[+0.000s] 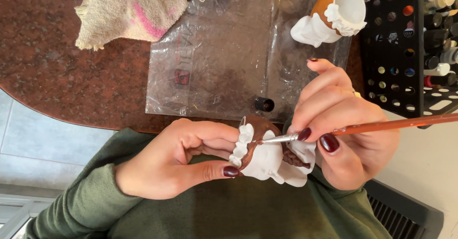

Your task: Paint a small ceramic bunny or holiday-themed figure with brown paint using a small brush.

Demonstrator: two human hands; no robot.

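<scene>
While pinched in the left hand (179, 155) over the lap, close to the counter (57, 76) edge, the figurine (265, 160) takes brown paint; right hand (343, 124) clamped on the brush (381, 124). Risk, likely: a slipped tip smearing the white frill, or wet paint touching fingers.

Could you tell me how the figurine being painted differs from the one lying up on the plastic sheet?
The held figurine sits in the left hand, under a paintbrush held by the right hand; the other figurine lies untouched on the plastic sheet. The held one is dark brown, the other orange-brown. Both have white ruffled trim.
</scene>
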